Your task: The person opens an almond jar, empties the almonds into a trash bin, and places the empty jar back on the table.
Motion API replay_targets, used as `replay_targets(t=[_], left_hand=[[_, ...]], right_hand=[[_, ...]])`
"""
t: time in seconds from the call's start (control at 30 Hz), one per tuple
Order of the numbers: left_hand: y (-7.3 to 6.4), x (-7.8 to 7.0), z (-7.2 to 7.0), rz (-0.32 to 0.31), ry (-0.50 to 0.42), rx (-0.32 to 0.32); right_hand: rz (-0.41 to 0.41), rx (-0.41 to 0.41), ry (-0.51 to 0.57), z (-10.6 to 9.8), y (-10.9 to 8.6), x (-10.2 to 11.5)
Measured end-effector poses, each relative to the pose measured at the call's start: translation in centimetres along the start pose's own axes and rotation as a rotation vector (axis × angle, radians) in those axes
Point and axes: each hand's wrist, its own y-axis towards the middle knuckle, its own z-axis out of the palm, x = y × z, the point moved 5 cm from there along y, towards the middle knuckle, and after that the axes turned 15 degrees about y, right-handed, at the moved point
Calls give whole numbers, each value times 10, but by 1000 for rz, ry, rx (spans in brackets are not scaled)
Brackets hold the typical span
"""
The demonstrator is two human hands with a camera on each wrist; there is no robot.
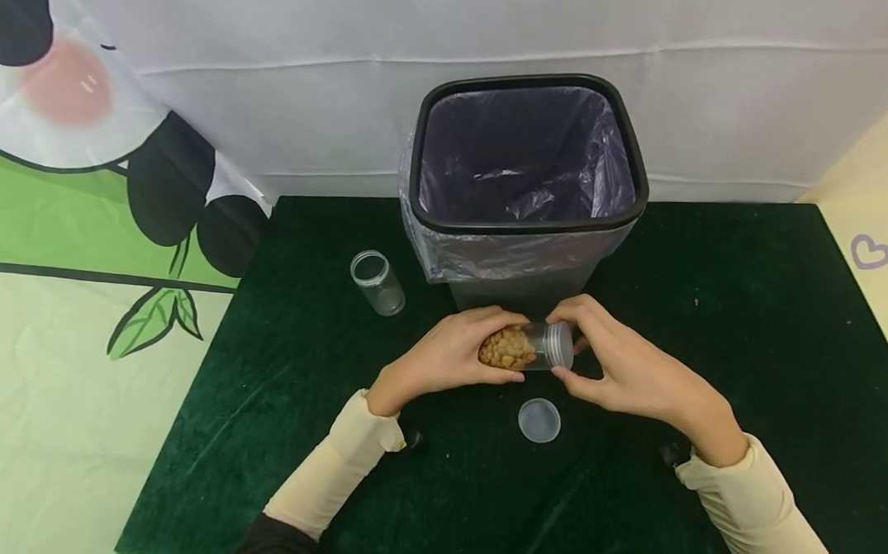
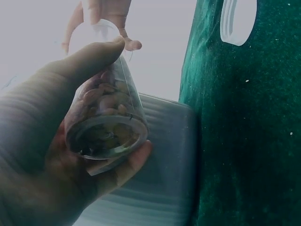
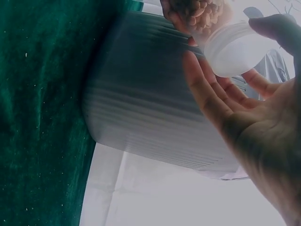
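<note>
My left hand (image 1: pixel 440 355) grips a clear jar (image 1: pixel 510 348) partly filled with tan, nut-like pieces, thumb on one side and fingers on the other. The jar lies on its side in the air, its base toward the left palm. A translucent screw lid (image 3: pixel 235 52) caps the right end. Around that lid are the thumb and fingertips of my right hand (image 1: pixel 629 368), pinching it from opposite sides. Below the jar in the head view, a loose lid (image 1: pixel 539 420) lies flat on the green cloth (image 1: pixel 434 508).
A grey bin (image 1: pixel 528 231) with a black rim and a purple-tinted liner stands right behind the hands. Left of it stands an uncapped clear jar (image 1: pixel 380 287). A white backdrop (image 1: pixel 332 115) rises behind the cloth.
</note>
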Motion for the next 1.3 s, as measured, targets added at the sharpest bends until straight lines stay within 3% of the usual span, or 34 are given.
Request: replay_targets(t=[0.3,0.4,0.63,0.77,1.3], left_hand=[[0,2,1,-4,-36,15],[0,3,1,-6,-10,9],[-1,3,1,-10,-5,14],[-2,4,2,-9,-7,20],[-1,6,2,-15,4,17]], right_hand=[[-79,2,-71,2,1,4],[-18,10,-72,2,0,1],[244,-1,-94,0,-3,-13],[285,13,-132,0,-2,-16],[101,-40,-195,-1,0,-5]])
